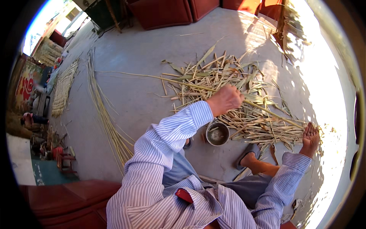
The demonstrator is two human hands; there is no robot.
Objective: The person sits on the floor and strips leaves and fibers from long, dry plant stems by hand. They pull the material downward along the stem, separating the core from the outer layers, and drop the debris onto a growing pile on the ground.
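Note:
A long greenish-yellow reed stalk (272, 113) runs slantwise over the pile, its thin tip reaching far left. My left hand (227, 100) is closed round it near the middle of the view. At the right, my right hand (311, 136) has its palm turned up and fingers stretched out, beside the stalk's thick end; whether it touches the stalk is hard to tell. Beneath both hands spreads a heap of cut stalk pieces and dry leaves (248, 82). A round metal bowl (217, 134) stands on the floor at the heap's near edge.
Several long peeled stalks (103, 114) lie in a bundle on the grey floor at left. Beyond them lies a woven mat (65, 89). Red sofas (160, 13) stand at the back, and a small wooden stool (66, 162) at far left. My sandalled foot (249, 158) is near the bowl.

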